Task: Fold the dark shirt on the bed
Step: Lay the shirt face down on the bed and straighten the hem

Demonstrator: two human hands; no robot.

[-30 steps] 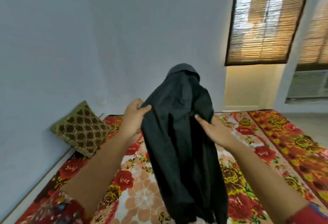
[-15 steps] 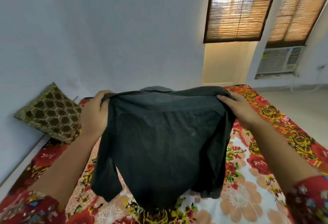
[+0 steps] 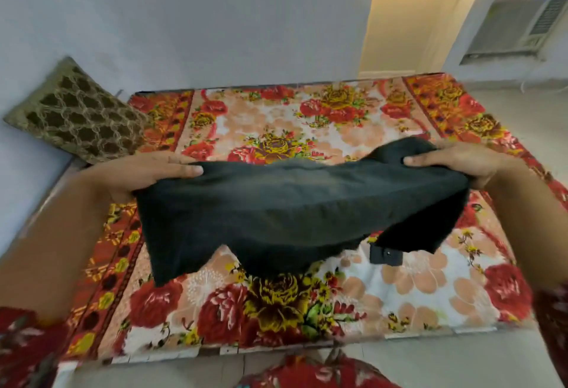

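The dark shirt (image 3: 289, 212) hangs spread wide between my hands, low over the bed (image 3: 307, 117) with its red and yellow flowered cover. My left hand (image 3: 144, 175) grips the shirt's upper left edge, thumb on top. At the upper right edge my right hand (image 3: 461, 163) pinches the cloth. The shirt's lower edge droops toward the cover, and a cuff with a button (image 3: 385, 254) dangles at the lower right.
A green and gold patterned cushion (image 3: 76, 117) leans against the wall at the bed's far left corner. The wall runs along the bed's left and far sides. An air conditioner (image 3: 516, 25) sits in the wall at the upper right.
The shirt went from bunched and hanging lengthwise to stretched wide between both hands, then came down low over the bed. My view has tilted downward.
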